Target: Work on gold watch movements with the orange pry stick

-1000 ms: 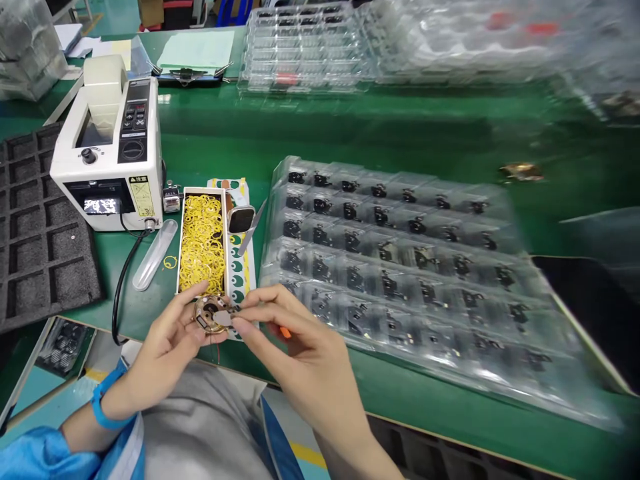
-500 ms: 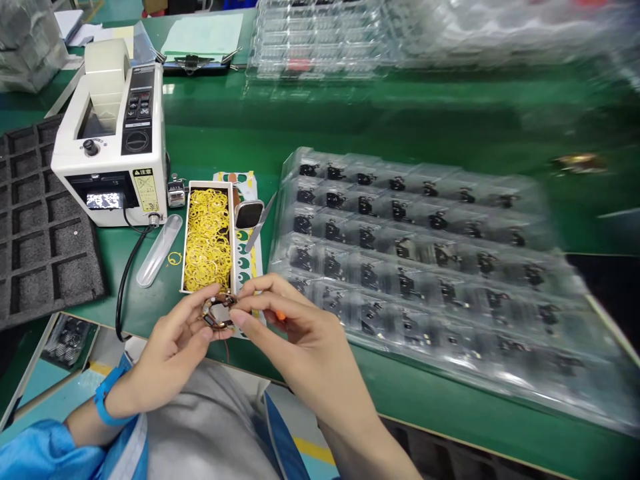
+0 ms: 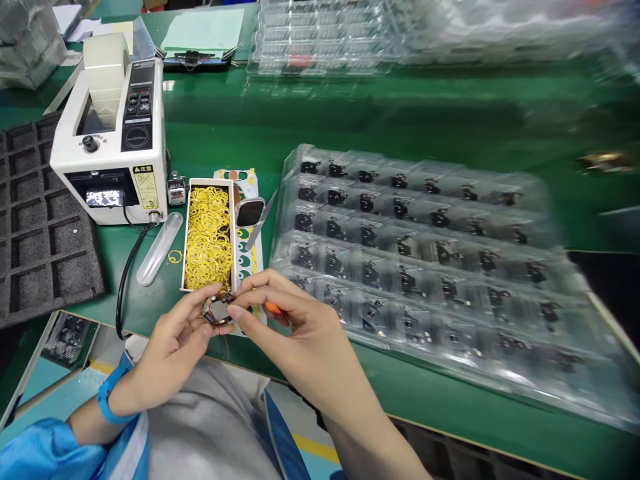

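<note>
My left hand [image 3: 170, 343] pinches a small round coppery part [image 3: 218, 311] between thumb and fingers, at the near edge of the green table [image 3: 225, 133]. My right hand [image 3: 295, 333] is closed too, its fingertips on the right side of the same part. An orange-tipped tool [image 3: 274, 308] shows under the right hand's fingers. Just behind the part stands a narrow white box of yellow rings [image 3: 209, 230]. Thin wires hang from the part toward my lap.
A white tape dispenser [image 3: 113, 133] stands at the left, with a black foam tray [image 3: 35, 220] beside it. A clear blister tray of small black parts [image 3: 425, 253] fills the right. Tweezers [image 3: 260, 220] and a sticker sheet [image 3: 247, 250] lie by the box. More clear trays [image 3: 325, 33] sit at the back.
Both hands stay together on the round part, which has tilted slightly. The view has shifted a little, nothing else moved.
</note>
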`<action>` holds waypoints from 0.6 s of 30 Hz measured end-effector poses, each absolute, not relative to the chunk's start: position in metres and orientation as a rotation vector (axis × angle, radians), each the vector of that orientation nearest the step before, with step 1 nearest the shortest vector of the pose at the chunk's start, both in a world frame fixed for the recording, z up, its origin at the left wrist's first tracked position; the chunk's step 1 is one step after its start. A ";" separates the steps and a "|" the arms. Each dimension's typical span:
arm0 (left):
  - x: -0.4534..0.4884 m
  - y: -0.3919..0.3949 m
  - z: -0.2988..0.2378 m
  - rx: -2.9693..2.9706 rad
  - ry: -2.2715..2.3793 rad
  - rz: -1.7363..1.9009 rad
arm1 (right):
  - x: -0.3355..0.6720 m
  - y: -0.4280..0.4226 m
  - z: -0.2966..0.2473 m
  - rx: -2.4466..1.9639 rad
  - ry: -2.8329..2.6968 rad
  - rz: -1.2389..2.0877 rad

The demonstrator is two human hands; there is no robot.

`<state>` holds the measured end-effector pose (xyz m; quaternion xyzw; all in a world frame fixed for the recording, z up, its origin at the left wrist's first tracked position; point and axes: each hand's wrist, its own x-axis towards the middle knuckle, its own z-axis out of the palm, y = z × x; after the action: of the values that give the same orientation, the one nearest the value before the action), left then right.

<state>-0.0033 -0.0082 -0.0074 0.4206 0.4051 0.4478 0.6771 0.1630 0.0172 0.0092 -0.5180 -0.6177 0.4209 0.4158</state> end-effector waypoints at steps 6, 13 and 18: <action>-0.001 -0.010 -0.007 0.928 0.946 1.039 | 0.158 0.013 0.005 -1.328 -1.583 0.917; 0.012 -0.005 -0.011 0.841 1.115 1.138 | 0.147 0.006 -0.002 -1.339 -1.678 0.651; 0.016 0.001 -0.011 0.777 1.096 1.212 | 0.139 -0.001 -0.010 -1.321 -1.717 0.340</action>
<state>0.0164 0.0011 -0.0107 0.3375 0.4763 0.5267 0.6179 0.1394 -0.0014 -0.0096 -0.5359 -0.6964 0.1378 0.4570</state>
